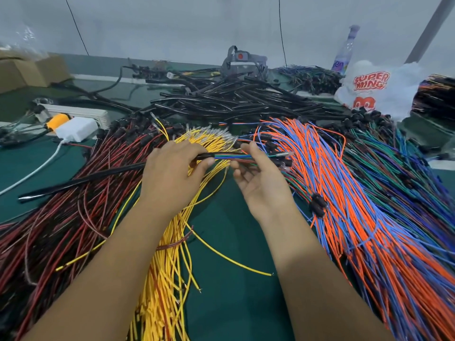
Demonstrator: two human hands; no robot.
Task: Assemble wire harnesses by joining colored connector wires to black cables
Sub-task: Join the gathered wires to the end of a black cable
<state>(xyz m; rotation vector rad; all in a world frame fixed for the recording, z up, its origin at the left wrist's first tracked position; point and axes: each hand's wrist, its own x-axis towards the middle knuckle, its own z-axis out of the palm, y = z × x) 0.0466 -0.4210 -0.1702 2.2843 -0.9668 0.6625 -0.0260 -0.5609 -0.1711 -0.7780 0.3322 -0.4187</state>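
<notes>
My left hand (172, 168) grips a black cable (81, 179) near its right end, over the yellow wires; the cable runs down to the left across the red and black wires. A thin bundle of coloured wires (236, 157) comes out of the cable's end toward the right. My right hand (258, 178), palm up, pinches these coloured wires between thumb and fingers. A bundle of yellow wires (167, 279) lies under my forearms. Orange and blue wires (357, 212) fan out on the right, red and black wires (64, 217) on the left.
A heap of black cables (234, 99) lies at the back middle. A white power strip (73, 112) with a white adapter (76, 130) sits back left, cardboard boxes (27, 72) behind it. A white printed bag (374, 87) and a bottle (344, 50) stand back right. Green mat (234, 242) shows between my arms.
</notes>
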